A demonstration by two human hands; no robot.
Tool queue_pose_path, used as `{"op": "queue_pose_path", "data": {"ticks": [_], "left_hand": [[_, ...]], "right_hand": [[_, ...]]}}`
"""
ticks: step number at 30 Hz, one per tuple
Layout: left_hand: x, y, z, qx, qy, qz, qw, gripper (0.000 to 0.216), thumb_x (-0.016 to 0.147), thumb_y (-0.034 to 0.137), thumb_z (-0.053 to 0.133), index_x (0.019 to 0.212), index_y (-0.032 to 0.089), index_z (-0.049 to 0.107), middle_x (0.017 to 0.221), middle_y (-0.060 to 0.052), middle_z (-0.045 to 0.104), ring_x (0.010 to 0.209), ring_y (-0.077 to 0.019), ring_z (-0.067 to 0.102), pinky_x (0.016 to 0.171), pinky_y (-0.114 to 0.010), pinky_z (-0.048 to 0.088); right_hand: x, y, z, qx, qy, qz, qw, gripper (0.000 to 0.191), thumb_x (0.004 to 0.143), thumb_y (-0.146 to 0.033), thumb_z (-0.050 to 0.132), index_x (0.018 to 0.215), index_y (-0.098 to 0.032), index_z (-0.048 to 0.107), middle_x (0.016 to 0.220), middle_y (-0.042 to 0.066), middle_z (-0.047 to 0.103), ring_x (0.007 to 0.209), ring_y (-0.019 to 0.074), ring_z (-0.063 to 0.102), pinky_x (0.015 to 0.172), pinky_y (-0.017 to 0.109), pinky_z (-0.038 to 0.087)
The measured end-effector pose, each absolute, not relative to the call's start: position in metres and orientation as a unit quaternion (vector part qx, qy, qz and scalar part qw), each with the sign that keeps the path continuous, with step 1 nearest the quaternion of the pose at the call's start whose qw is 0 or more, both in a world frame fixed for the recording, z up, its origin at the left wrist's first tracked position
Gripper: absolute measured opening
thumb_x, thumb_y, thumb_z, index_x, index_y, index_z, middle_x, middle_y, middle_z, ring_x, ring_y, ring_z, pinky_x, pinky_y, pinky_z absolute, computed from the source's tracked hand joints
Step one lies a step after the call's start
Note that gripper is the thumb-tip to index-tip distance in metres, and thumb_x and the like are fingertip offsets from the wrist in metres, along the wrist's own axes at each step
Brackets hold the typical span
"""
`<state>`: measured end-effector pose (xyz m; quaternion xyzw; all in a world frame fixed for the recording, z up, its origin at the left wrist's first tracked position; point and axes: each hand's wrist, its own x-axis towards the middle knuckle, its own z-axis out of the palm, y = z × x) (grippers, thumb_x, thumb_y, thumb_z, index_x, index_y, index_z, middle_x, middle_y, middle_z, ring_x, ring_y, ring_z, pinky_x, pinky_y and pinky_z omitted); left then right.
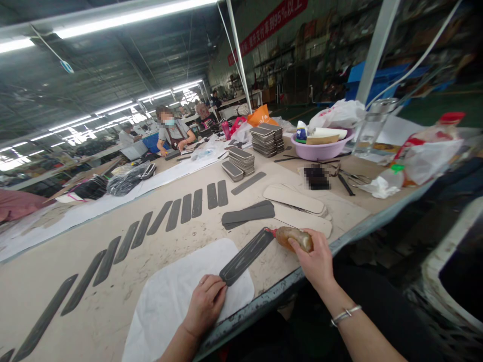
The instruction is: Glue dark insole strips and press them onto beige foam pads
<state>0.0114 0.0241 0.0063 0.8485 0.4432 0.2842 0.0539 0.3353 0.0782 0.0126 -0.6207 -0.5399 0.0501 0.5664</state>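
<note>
My left hand (206, 303) rests on a white cloth pad (169, 301) at the table's near edge, fingers curled and pinching the near end of a dark grey strip (245, 256). The strip lies slantwise across the pad. My right hand (315, 256) is wrapped round a brown glue bottle (292, 237) with a red tip, and the tip touches the strip's far end. Just beyond lie more dark strips (247, 213) and pale beige strips (294, 198).
A long row of grey strips (151, 226) is laid out across the table to the left. Stacks of strips (241, 163), a pink basin (320, 150), a glass jar (372, 125), scissors and plastic bags stand further back. A masked person (171, 131) sits at the far end.
</note>
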Motion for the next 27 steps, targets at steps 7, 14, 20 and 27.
{"op": "queue_pose_path", "data": {"ticks": [7, 14, 20, 27], "left_hand": [[0.010, 0.024, 0.003, 0.849, 0.448, 0.275, 0.058, 0.013, 0.084, 0.013, 0.053, 0.091, 0.018, 0.063, 0.087, -0.007, 0.062, 0.082, -0.0175, 0.057, 0.078, -0.035, 0.050], [0.013, 0.024, 0.007, 0.850, 0.443, 0.280, 0.051, 0.013, 0.084, 0.012, 0.053, 0.090, 0.018, 0.063, 0.086, -0.007, 0.062, 0.080, -0.0174, 0.056, 0.076, -0.035, 0.049], [0.012, 0.023, 0.007, 0.850, 0.443, 0.281, 0.047, 0.013, 0.085, 0.013, 0.053, 0.091, 0.018, 0.063, 0.087, -0.007, 0.062, 0.081, -0.0173, 0.056, 0.077, -0.035, 0.049], [0.012, 0.022, 0.007, 0.847, 0.453, 0.273, 0.043, 0.014, 0.085, 0.015, 0.052, 0.091, 0.018, 0.064, 0.087, -0.007, 0.062, 0.081, -0.0177, 0.057, 0.077, -0.036, 0.050]], "right_hand": [[0.337, 0.075, 0.009, -0.625, -0.548, 0.032, 0.555, 0.032, 0.080, -0.045, 0.061, 0.100, -0.021, 0.055, 0.093, 0.005, 0.055, 0.089, 0.0216, 0.053, 0.080, 0.038, 0.046], [0.348, 0.059, 0.012, -0.621, -0.558, 0.012, 0.550, 0.031, 0.080, -0.044, 0.061, 0.100, -0.021, 0.054, 0.093, 0.006, 0.056, 0.088, 0.0220, 0.054, 0.080, 0.038, 0.047], [0.342, 0.046, 0.016, -0.605, -0.578, 0.034, 0.547, 0.029, 0.081, -0.042, 0.062, 0.099, -0.022, 0.054, 0.093, 0.005, 0.056, 0.089, 0.0212, 0.054, 0.081, 0.037, 0.047], [0.332, 0.043, 0.017, -0.592, -0.578, 0.105, 0.551, 0.030, 0.081, -0.043, 0.062, 0.100, -0.022, 0.055, 0.094, 0.005, 0.057, 0.089, 0.0212, 0.054, 0.079, 0.037, 0.046]]}}
